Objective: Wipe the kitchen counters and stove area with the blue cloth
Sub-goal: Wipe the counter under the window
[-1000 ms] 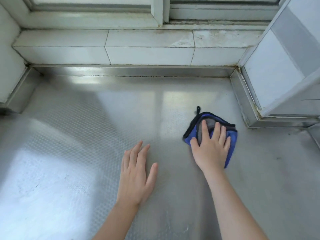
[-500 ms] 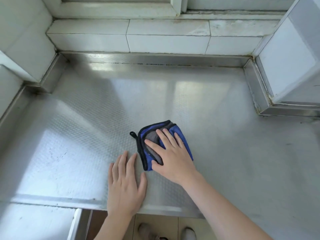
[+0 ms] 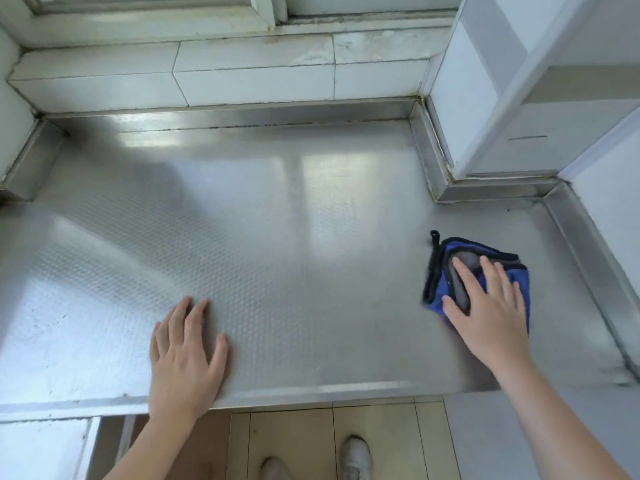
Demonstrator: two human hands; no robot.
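The steel bench [image 3: 277,237] fills most of the view, its surface embossed with a fine dot pattern. A white tiled ledge [image 3: 214,71] runs along the bench's far edge, under a window frame [image 3: 266,12]. A white tiled column [image 3: 485,98] stands on the bench's far right corner. My left hand [image 3: 185,358] rests flat on the bench near its front edge, fingers straight and slightly spread, holding nothing. My right hand [image 3: 490,306] presses flat on the blue cloth [image 3: 438,292], fingers extended. The folded cloth lies on the bench's right side, in front of the column, its black loop [image 3: 433,234] pointing away from me.
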